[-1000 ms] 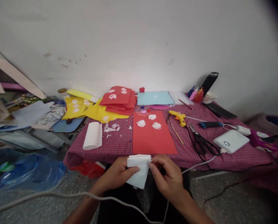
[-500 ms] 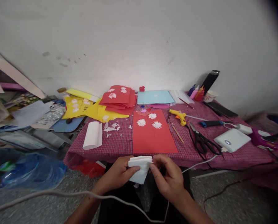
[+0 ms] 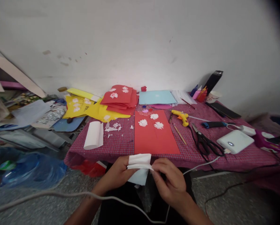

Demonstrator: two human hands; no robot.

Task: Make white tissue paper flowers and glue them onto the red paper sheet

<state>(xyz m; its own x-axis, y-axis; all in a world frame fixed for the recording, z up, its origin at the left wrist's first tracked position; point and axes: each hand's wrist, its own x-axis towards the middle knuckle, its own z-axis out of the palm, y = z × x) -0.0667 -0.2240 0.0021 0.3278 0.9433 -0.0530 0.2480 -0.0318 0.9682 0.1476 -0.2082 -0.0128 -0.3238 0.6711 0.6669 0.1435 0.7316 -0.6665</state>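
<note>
We look down from head height at two bare hands working over a dark-clad lap, just short of a table's near edge. Between them we find a folded sheet of white tissue paper (image 3: 140,160), held in the air rather than resting on anything. The left hand (image 3: 118,173) grips its left side, fingers behind and thumb in front; the right hand (image 3: 170,179) brings thumb and fingertips together in a narrow pinch at the right end of a raised fold. That fold runs left to right, straight from one hand to the other, while the tissue's longer direction appears to run away from the body, toward the table. Both hands touch it, but the left overlaps more of it; the right meets only the edge. Directly beyond, on the checked tablecloth (image 3: 121,148), we see a red card (image 3: 155,142) bearing three white paper flowers (image 3: 158,125). To its left are torn white scraps (image 3: 111,128) and a loose roll of white paper (image 3: 93,137); to its right lie a yellow glue gun (image 3: 183,118), a thin wooden stick (image 3: 180,135) and black-handled scissors (image 3: 207,144).
</note>
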